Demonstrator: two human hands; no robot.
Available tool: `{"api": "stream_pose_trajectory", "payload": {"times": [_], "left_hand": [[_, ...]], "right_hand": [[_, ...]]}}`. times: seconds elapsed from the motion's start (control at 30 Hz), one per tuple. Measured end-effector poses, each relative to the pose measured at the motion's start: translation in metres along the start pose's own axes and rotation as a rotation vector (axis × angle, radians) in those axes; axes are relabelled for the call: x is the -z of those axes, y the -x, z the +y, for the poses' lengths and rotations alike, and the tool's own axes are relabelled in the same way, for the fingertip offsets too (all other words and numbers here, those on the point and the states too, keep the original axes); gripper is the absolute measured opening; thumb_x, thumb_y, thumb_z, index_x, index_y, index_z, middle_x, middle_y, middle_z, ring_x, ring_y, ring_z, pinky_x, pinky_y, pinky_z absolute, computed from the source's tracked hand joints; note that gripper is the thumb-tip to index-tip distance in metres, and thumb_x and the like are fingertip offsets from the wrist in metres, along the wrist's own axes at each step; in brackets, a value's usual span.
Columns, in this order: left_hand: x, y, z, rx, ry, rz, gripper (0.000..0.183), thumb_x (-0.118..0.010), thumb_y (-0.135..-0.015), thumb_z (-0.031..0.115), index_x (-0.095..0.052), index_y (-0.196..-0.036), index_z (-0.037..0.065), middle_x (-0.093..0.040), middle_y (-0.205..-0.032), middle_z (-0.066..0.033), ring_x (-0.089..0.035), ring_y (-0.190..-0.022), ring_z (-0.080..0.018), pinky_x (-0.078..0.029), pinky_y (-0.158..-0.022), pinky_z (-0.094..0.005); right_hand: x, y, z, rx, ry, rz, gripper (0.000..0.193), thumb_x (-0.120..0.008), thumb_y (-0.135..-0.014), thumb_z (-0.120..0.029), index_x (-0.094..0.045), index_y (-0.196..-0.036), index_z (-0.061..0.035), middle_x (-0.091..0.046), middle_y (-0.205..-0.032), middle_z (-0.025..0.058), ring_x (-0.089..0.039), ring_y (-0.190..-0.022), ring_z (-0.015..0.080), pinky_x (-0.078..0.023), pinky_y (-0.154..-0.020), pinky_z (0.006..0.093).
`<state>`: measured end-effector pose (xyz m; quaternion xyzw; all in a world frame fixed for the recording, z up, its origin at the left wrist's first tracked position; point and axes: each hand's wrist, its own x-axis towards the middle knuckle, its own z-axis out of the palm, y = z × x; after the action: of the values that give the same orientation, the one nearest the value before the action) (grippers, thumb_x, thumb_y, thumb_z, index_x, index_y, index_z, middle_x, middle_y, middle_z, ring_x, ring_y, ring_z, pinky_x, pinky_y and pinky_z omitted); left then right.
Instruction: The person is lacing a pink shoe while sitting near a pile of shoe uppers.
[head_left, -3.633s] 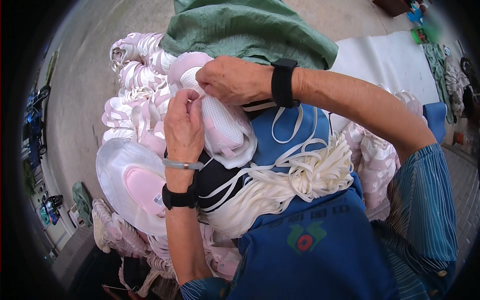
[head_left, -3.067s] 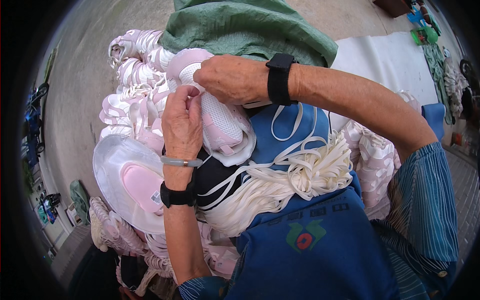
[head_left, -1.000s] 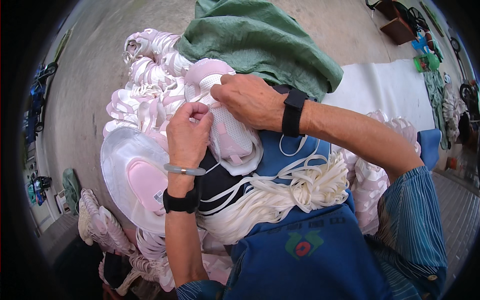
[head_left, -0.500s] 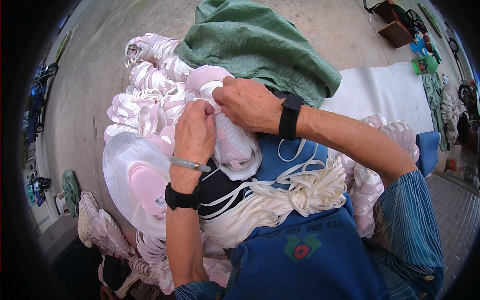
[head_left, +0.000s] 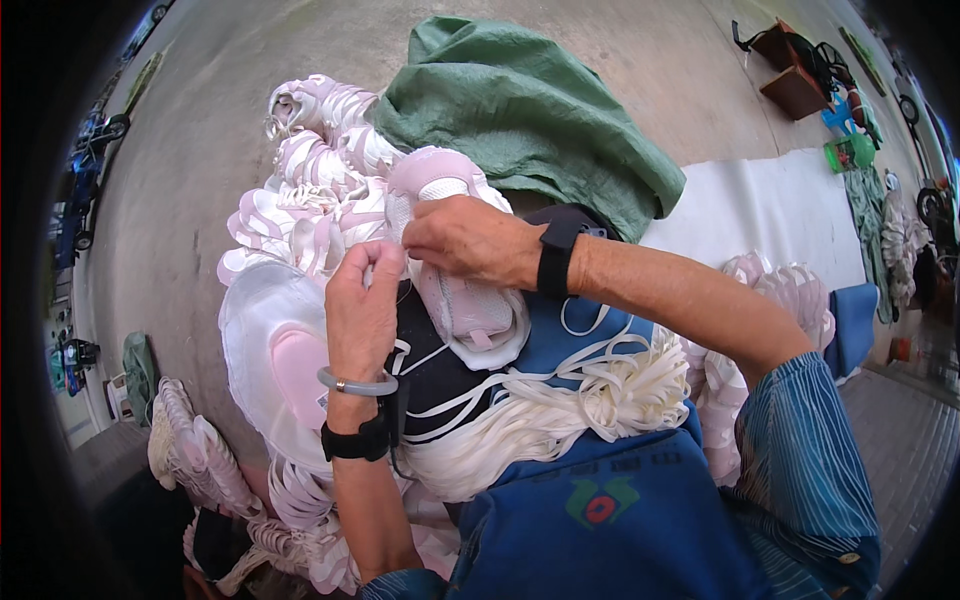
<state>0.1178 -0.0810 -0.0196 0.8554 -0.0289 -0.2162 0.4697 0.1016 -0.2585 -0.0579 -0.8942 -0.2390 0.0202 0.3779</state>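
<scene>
A pink-and-white mesh shoe upper (head_left: 468, 312) rests over dark cloth in front of me, toe part pointing away. My right hand (head_left: 468, 240) is closed above its middle, with fingertips bent toward the left hand. Just left of the upper, my left hand (head_left: 362, 305) is closed in a pinch, thumb against forefinger. The fingertips of both hands nearly meet; what they pinch is too small to make out. Below them, a thick bundle of cream-white shoelaces (head_left: 625, 385) lies across my lap, some strands running left over the black cloth (head_left: 425, 345).
Pink-and-white shoe uppers (head_left: 310, 200) are heaped beyond my left hand. A white rounded piece with a pink oval (head_left: 300, 365) lies beside my left wrist. A green woven sheet (head_left: 530, 110) is crumpled at the back. More uppers (head_left: 790, 290) stack at right, near a white sheet (head_left: 750, 200).
My left hand has come off the shoe upper, moving left and toward me, its pinch now turned upward. The right hand has shifted slightly left and nearer, and the whole view has moved a little.
</scene>
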Motion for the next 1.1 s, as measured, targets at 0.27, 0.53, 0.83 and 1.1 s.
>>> {"api": "stream_pose_trajectory", "payload": {"times": [0.27,0.53,0.83,1.1], "left_hand": [[0.023,0.034,-0.008,0.039,0.583,-0.019,0.026,-0.045,-0.096,0.012,-0.051,-0.116,-0.002,-0.063,-0.090,-0.0082,-0.043,-0.047,-0.0030,-0.046,-0.041,-0.0205],[0.020,0.080,-0.010,0.037,0.905,-0.026,0.026,-0.053,-0.094,0.009,-0.051,-0.116,-0.005,-0.064,-0.094,-0.0116,-0.062,-0.068,-0.0103,-0.057,-0.059,-0.0248],[0.019,0.094,-0.011,0.028,1.057,-0.082,0.013,-0.053,-0.095,0.013,-0.053,-0.101,0.001,-0.056,-0.076,-0.0014,-0.045,-0.049,-0.0041,-0.037,-0.041,-0.0165],[0.001,0.101,-0.020,0.020,0.696,-0.061,0.017,-0.054,-0.095,0.022,-0.055,-0.098,0.005,-0.042,-0.060,0.0046,-0.038,-0.048,-0.0024,-0.032,-0.039,-0.0167]], "right_hand": [[0.019,0.043,-0.111,-0.175,-0.951,-0.304,0.024,-0.051,-0.092,-0.015,-0.062,-0.078,0.0017,-0.061,-0.060,0.0072,-0.062,-0.053,0.0136,-0.051,-0.051,0.0258],[-0.006,0.035,-0.084,-0.510,-1.110,0.148,0.027,-0.054,-0.094,-0.021,-0.067,-0.089,0.0015,-0.060,-0.067,0.0032,-0.056,-0.054,0.0065,-0.048,-0.048,0.0209],[-0.015,0.047,-0.091,-0.571,-1.398,0.183,0.025,-0.058,-0.093,-0.018,-0.060,-0.103,0.0044,-0.059,-0.070,0.0020,-0.058,-0.057,0.0070,-0.048,-0.050,0.0192],[-0.021,0.052,-0.087,-0.548,-1.527,0.157,0.026,-0.058,-0.093,-0.017,-0.058,-0.109,0.0029,-0.060,-0.070,0.0019,-0.058,-0.058,0.0067,-0.049,-0.053,0.0181]]}}
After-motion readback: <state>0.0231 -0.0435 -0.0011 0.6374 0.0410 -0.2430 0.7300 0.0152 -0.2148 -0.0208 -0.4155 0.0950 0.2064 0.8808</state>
